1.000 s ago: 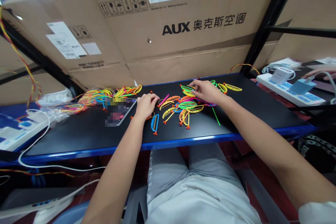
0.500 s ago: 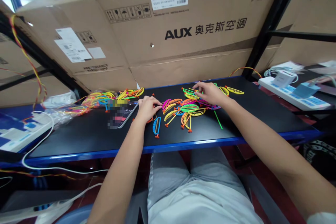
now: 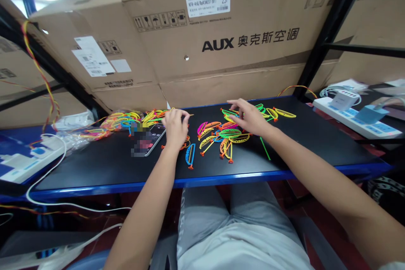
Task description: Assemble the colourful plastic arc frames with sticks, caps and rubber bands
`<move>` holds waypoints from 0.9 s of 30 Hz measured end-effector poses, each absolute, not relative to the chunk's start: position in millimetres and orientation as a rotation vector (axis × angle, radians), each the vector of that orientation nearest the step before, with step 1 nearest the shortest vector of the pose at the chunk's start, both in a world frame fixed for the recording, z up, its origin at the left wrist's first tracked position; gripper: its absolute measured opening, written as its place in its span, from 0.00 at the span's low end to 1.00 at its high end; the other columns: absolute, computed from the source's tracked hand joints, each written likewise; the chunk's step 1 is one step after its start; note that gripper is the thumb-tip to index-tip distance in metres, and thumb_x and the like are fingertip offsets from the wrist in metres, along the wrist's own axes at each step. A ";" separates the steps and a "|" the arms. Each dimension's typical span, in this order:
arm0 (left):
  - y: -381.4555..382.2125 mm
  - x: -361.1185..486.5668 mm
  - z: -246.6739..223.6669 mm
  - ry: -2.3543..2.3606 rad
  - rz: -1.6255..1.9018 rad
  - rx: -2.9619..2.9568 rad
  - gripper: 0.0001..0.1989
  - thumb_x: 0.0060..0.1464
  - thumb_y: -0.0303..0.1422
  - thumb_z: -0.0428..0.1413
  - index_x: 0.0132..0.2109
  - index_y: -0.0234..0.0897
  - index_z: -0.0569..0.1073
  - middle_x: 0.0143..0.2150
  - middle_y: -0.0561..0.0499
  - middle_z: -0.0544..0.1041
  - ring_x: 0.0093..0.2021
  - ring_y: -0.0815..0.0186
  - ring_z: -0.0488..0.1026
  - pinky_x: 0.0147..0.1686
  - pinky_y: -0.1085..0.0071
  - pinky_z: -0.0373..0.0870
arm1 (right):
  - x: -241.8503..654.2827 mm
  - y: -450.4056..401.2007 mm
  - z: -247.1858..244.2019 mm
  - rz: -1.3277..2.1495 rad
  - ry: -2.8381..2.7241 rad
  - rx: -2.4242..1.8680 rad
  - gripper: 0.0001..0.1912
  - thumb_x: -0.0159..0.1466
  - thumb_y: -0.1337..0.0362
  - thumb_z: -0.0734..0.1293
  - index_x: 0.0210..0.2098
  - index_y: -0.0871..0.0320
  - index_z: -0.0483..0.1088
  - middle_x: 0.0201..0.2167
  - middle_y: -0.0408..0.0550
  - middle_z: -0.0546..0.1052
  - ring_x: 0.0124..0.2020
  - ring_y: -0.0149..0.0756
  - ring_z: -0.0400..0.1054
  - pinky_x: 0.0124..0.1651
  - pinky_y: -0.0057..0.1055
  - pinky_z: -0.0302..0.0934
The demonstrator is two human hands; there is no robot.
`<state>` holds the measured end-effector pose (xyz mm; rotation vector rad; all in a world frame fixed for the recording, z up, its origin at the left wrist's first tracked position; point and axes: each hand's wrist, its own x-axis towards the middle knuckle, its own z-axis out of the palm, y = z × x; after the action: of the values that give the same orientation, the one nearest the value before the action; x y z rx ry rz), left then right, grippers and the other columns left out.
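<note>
Fingers on your right hand (image 3: pixel 249 117) are spread, index stretched forward and thumb lower, with nothing visible between them; they sit over the far side of the heap of toy bows (image 3: pixel 230 133), contact unclear. Your left hand (image 3: pixel 176 130) has its fingers bent down just beside the phone (image 3: pixel 155 138); whether they pinch anything, you can't tell from here. Because the bows overlap, their curved frames could hook together, so lifting one might drag its neighbours along. A sideways sweep of your left hand could nudge the phone, and a low forearm might catch the blue bow (image 3: pixel 190 155) near the front of the tabletop (image 3: pixel 126 177). Your right forearm slants in from the right, palm down, above the tabletop; your left reaches forward from the lower left.
</note>
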<state>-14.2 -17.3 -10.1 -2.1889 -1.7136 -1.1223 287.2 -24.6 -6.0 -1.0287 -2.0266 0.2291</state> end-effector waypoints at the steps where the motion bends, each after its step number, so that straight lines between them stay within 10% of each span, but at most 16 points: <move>1: -21.2 -6.7 -8.9 -1.641 -1.145 -2.275 0.08 0.71 0.36 0.51 0.43 0.43 0.72 0.50 0.44 0.79 0.56 0.48 0.69 0.57 0.52 0.61 | 277.6 -28.9 -8.0 0.270 -2.032 -0.977 0.30 0.67 0.59 0.71 0.68 0.55 0.67 0.54 0.54 0.76 0.31 0.35 0.69 0.44 0.38 0.66; 3: -29.2 10.5 -8.4 -1.486 -1.144 -2.470 0.09 0.73 0.37 0.49 0.43 0.42 0.73 0.50 0.46 0.79 0.54 0.53 0.70 0.56 0.56 0.61 | 258.2 -35.4 -13.3 0.381 -2.043 -0.914 0.35 0.64 0.56 0.75 0.68 0.51 0.67 0.58 0.54 0.74 0.35 0.37 0.70 0.43 0.38 0.67; 7: -38.6 34.0 -12.1 -1.309 -1.085 -2.686 0.11 0.74 0.38 0.48 0.44 0.42 0.72 0.49 0.47 0.79 0.52 0.55 0.69 0.55 0.58 0.61 | 236.0 -36.9 -20.5 0.603 -1.977 -0.823 0.09 0.65 0.55 0.73 0.37 0.54 0.78 0.39 0.49 0.76 0.38 0.40 0.69 0.44 0.38 0.65; 17: -18.7 21.1 -17.1 -1.569 -1.158 -2.406 0.09 0.74 0.35 0.46 0.43 0.43 0.67 0.48 0.46 0.78 0.53 0.53 0.68 0.59 0.55 0.57 | 256.5 -39.4 10.8 1.175 -1.356 -0.750 0.16 0.61 0.56 0.59 0.19 0.52 0.57 0.30 0.53 0.74 0.42 0.45 0.71 0.51 0.44 0.68; 27: -40.2 34.4 -14.6 -1.317 -0.999 -2.883 0.09 0.72 0.39 0.49 0.43 0.42 0.69 0.47 0.48 0.78 0.50 0.55 0.70 0.54 0.58 0.62 | 234.6 -50.1 -8.4 1.623 -1.710 -0.684 0.12 0.57 0.56 0.76 0.38 0.56 0.83 0.30 0.46 0.84 0.19 0.30 0.70 0.22 0.28 0.63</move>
<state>34.4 -40.2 -14.6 -2.8831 -1.3171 -0.9994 234.6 -50.1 -8.4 -0.6840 -1.7102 1.6227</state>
